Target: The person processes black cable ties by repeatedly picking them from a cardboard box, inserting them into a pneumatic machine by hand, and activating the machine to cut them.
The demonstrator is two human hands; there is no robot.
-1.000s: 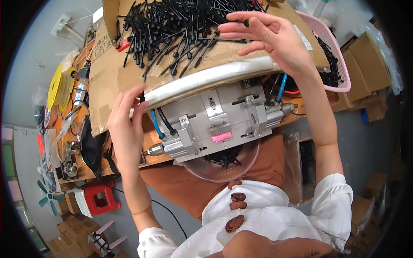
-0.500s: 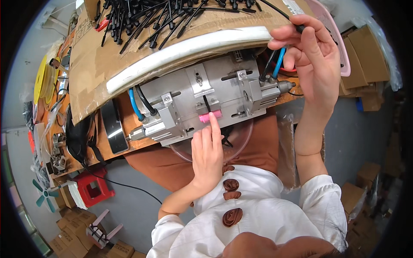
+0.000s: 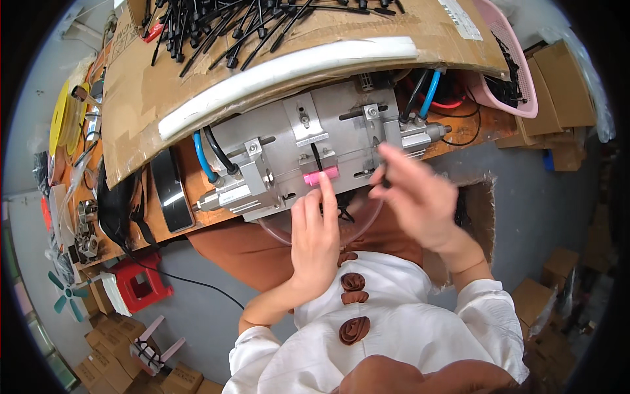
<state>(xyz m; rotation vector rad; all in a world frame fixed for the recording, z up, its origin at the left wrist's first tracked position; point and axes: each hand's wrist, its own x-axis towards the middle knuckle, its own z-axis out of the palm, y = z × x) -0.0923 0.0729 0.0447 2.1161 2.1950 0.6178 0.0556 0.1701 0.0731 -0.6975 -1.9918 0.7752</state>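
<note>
A metal fixture lies in front of me with a clamp block at each side. In its middle a slim black rod rests beside a small pink block. My left hand stretches its index finger onto the pink block, the other fingers loosely bent. My right hand, smeared by motion, hovers just right of the fixture's front edge. A dark piece, apparently a black rod, is pinched between its thumb and fingers; most of it is hidden.
Black rods with knobs pile on a cardboard sheet edged with a white foam strip. Blue air hoses run to the fixture. A pink basket stands far right, a dark phone left. Below the fixture shows a clear basin.
My right hand has come down and left from above the cardboard's right end to beside the fixture, bringing the black rod along. My left index finger stays on the pink block.
</note>
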